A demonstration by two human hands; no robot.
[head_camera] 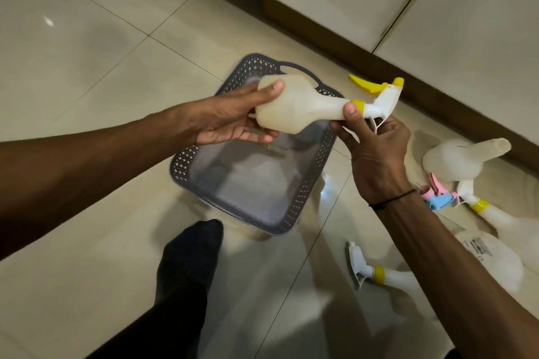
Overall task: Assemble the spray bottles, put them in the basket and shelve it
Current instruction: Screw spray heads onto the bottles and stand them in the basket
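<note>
A translucent white spray bottle (303,105) lies sideways in the air above the grey perforated basket (186,160). My left hand (230,116) grips its fat base. My right hand (376,140) holds its neck at the yellow collar, with the white and yellow trigger head (385,96) pointing right. The basket on the floor holds nothing. To the right lie an uncapped bottle (458,160), a bottle with a yellow collar and head (495,218), and another capped bottle (408,274) near my right forearm.
Loose pink and blue spray heads (437,198) lie between the bottles on the right. A yellow trigger piece (364,84) lies behind the basket. A dark wooden skirting (320,26) runs diagonally along the cabinet. My dark-socked foot (189,253) stands just in front of the basket.
</note>
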